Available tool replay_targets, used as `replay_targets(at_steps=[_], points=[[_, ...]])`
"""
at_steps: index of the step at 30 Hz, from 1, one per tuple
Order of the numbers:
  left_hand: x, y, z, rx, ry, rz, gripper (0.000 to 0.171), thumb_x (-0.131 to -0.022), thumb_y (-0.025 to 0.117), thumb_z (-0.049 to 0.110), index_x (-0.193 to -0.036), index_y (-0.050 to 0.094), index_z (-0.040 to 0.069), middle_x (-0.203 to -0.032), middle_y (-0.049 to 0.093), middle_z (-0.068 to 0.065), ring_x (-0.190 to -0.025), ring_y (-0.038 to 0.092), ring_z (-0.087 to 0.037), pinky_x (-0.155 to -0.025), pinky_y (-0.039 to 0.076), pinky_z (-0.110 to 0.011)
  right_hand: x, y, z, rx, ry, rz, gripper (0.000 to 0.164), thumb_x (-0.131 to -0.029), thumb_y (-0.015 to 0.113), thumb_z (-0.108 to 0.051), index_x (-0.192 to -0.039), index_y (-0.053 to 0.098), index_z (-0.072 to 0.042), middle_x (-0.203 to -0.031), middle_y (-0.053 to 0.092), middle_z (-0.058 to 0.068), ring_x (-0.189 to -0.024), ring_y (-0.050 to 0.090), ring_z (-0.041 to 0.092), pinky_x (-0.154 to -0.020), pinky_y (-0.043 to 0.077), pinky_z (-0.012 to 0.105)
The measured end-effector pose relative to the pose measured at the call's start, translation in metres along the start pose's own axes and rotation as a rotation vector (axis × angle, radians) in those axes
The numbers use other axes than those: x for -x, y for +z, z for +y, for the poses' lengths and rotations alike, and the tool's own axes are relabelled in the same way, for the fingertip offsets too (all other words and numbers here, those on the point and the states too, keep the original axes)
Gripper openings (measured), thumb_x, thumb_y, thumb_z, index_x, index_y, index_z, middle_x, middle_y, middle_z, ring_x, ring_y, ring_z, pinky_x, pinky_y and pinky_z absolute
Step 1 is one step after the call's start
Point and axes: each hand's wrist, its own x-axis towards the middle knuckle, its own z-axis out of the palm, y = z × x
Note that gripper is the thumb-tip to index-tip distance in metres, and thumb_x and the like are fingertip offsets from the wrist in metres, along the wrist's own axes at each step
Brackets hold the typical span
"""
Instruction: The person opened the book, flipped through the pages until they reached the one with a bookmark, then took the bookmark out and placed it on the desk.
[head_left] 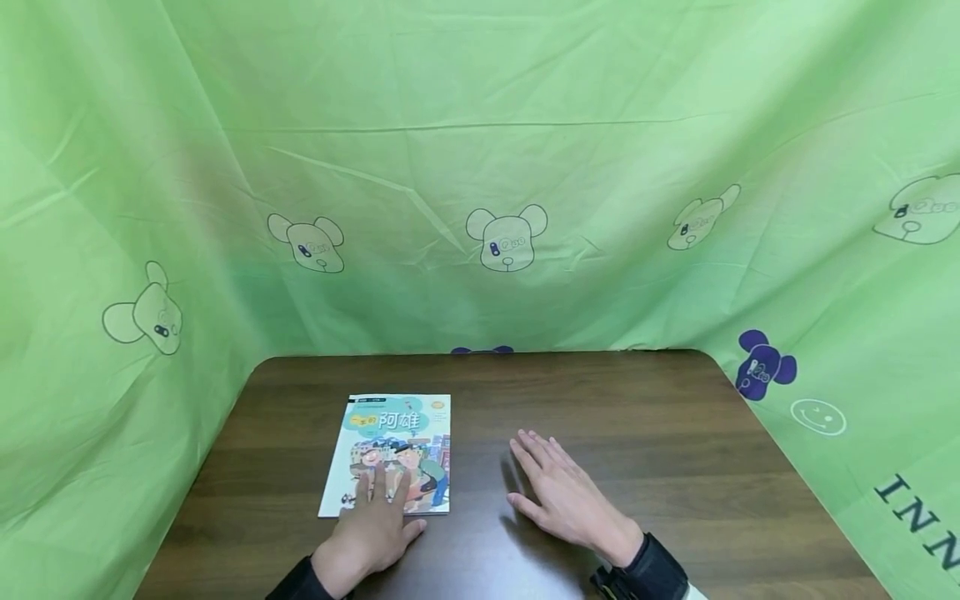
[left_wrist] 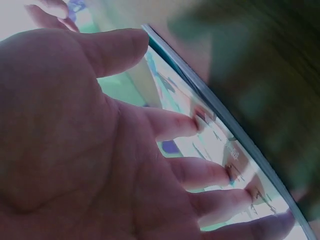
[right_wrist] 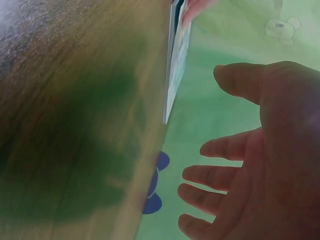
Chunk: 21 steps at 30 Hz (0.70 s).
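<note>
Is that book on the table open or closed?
Closed: the book lies with its illustrated cover facing up, no pages spread out, and the left hand partly over it.

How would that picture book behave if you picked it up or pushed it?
The book would probably flex when lifted by one edge, since its side looks thin. It's likely fairly light too, given so little thickness. Pushed sideways, it should slide rather than roll or tip, as it lies flat on the smooth-looking table.
</note>
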Motion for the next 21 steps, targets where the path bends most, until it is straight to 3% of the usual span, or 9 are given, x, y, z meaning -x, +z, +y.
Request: replay_targets(at_steps=[9, 21], points=[[0.005, 0.006, 0.026, -0.014, 0.052, -0.037, 0.076, -0.09, 0.054, 0.057, -0.151, 0.041, 0.013, -0.157, 0.026, -0.029, -0.141, 0.023, -0.051, -0.095, 0.037, -0.071, -0.007, 0.004, -0.006, -0.02, -0.023, -0.048, 0.076, -0.093, 0.056, -0.049, -0.148, 0.042, 0.001, -0.153, 0.039, 0.024, -0.141, 0.036, 0.037, -0.113, 0.029, 0.054], [0.014, 0.014, 0.054, -0.061, 0.107, -0.033, 0.076, -0.088, 0.052, 0.062, -0.15, 0.045, 0.018, -0.157, 0.031, -0.025, -0.14, 0.029, -0.048, -0.096, 0.04, -0.068, -0.007, 0.008, -0.014, -0.026, -0.048, -0.144, 0.075, -0.093, 0.055, -0.051, -0.147, 0.043, -0.001, -0.156, 0.035, 0.02, -0.143, 0.032, 0.034, -0.114, 0.027, 0.052]])
